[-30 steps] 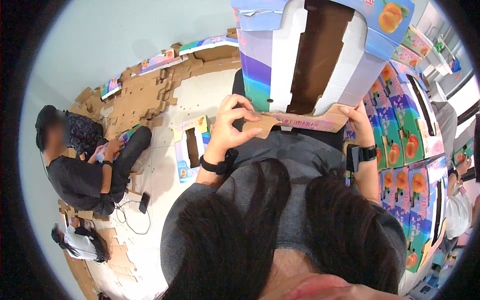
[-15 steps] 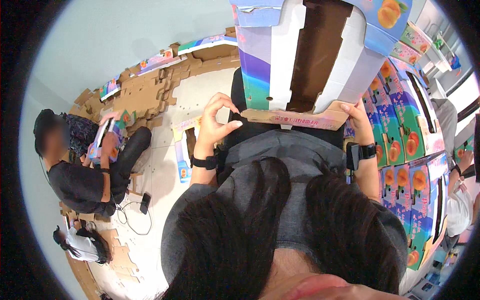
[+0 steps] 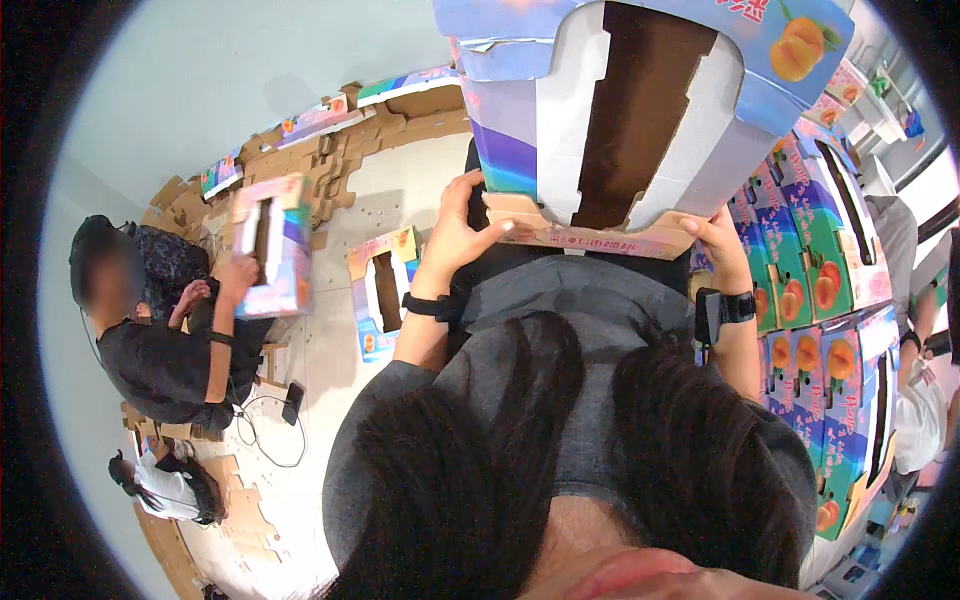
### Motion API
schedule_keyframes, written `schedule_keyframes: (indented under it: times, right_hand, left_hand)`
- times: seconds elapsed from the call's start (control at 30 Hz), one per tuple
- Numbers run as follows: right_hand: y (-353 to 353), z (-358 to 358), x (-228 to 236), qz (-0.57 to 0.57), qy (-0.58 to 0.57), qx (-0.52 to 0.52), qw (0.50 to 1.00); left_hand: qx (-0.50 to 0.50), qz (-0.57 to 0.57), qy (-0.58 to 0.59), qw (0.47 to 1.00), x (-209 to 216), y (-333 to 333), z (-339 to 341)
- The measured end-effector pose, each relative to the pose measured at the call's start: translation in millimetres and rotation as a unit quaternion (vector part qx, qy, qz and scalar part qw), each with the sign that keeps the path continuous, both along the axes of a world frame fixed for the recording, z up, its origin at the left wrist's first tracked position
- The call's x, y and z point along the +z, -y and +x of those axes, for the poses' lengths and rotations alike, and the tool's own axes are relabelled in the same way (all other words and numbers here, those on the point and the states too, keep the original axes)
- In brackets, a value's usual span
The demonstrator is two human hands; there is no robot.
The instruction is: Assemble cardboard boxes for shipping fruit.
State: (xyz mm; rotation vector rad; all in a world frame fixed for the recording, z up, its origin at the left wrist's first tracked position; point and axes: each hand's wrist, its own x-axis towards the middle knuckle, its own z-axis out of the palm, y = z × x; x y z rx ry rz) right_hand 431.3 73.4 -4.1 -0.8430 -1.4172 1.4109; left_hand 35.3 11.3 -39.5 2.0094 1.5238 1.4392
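A cardboard fruit box point(image 3: 560, 125), printed in blue, purple and green with orange peaches, stands tilted over my lap. Through the long opening in its top face the brown inside shows. Its near edge has a folded flap point(image 3: 590, 240). My left hand point(image 3: 458, 228) is closed on the near left corner, the thumb lying over the flap and the fingers hidden behind it. At the near right corner my right hand point(image 3: 718, 238) grips the same box, thumb pressed on the flap, fingers mostly out of sight behind the cardboard.
Stacked printed boxes point(image 3: 815, 260) rise close on my right. Another box point(image 3: 383, 290) lies on the floor to my left. Beyond it a seated co-worker point(image 3: 160, 355) holds a similar box point(image 3: 285, 245). Flat cardboard pieces point(image 3: 310, 195) line the wall. Other people are at both sides.
My left hand has come forward from beside the box and closed on its near left corner. The box looks slightly nearer. The co-worker's box has swung upright, toward me.
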Motion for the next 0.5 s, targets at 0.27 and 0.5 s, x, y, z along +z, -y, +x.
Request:
schedule_keyframes:
  times: [0.27, 0.5]
  right_hand:
    - [3.1, -2.2, 7.2, 0.012, 0.001, -0.027, 1.0]
    - [0.1, -11.4, 11.9, 0.011, -0.037, -0.015, 0.999]
  left_hand:
    - [0.005, -0.029, 0.049, 0.998, 16.1, -1.7, 13.6]
    - [0.05, 0.027, 0.038, 0.998, 25.8, -1.3, 22.6]
